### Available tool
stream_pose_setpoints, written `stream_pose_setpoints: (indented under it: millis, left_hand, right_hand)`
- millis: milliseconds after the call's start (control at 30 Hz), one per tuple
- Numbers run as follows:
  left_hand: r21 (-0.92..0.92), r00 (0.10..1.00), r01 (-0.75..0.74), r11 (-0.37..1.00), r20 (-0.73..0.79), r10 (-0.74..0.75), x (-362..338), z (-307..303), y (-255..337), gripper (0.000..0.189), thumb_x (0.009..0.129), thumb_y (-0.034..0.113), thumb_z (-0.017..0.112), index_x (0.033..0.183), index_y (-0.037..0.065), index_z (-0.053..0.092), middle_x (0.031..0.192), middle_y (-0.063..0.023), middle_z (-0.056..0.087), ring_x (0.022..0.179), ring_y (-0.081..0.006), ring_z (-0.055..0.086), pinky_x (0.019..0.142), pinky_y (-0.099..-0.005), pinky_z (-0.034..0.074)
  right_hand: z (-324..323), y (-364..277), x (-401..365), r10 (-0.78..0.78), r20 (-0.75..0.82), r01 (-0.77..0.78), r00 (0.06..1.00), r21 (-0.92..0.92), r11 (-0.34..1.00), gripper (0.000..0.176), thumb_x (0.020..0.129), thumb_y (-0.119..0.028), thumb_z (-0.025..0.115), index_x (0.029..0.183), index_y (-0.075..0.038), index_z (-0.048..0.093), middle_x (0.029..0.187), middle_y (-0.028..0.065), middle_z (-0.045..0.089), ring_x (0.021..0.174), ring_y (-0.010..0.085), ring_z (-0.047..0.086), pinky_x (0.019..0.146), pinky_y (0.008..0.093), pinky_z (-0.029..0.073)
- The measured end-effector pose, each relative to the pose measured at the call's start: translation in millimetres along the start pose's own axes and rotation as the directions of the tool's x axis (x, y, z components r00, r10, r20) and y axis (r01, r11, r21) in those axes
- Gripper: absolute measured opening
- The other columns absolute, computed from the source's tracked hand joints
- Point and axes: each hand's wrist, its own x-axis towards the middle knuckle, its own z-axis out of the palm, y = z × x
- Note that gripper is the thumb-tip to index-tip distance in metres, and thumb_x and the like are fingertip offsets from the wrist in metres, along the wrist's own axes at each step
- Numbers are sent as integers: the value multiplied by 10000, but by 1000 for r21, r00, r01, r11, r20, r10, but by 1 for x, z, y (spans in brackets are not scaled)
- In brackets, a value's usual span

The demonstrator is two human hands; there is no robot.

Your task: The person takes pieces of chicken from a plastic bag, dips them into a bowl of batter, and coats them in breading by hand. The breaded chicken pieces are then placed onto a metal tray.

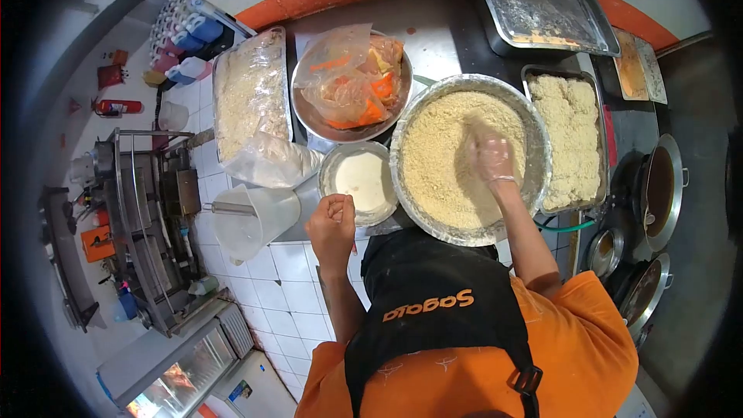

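My right hand (489,153), in what looks like a thin clear glove, is over the pale yellow crumbs (437,151) that fill a large metal bowl (402,193). Motion smears its fingers, and I cannot tell whether they grip anything. My left hand (333,220) is curled closed at the near left rim of a smaller bowl (326,166) of white batter (362,179); nothing shows sticking out of its fingers. Right of the crumb bowl, a rectangular tray (602,151) is packed with crumb-coated pieces (569,139).
Behind the batter stands a metal bowl (298,104) with plastic-bagged orange food (352,81). A plastic-covered tray (251,93) and a white plastic jug (259,220) are at left. An empty metal tray (542,0) sits back right; large pans (664,193) line the far right.
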Motion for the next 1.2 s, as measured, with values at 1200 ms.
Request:
stream_pose_setpoints:
  millis: [1200]
  left_hand:
    - [101, 999, -29, 994, 24, 26, 8, 1, -10, 179, 904, 140, 709, 955, -29, 681, 828, -135, 740, 680, -183, 724, 620, -284, 522]
  right_hand:
    - [58, -3, -36, 302, 188, -334, 934, 171, 927, 532, 661, -274, 839, 1002, 87, 647, 918, 315, 645, 904, 381, 673, 821, 450, 525]
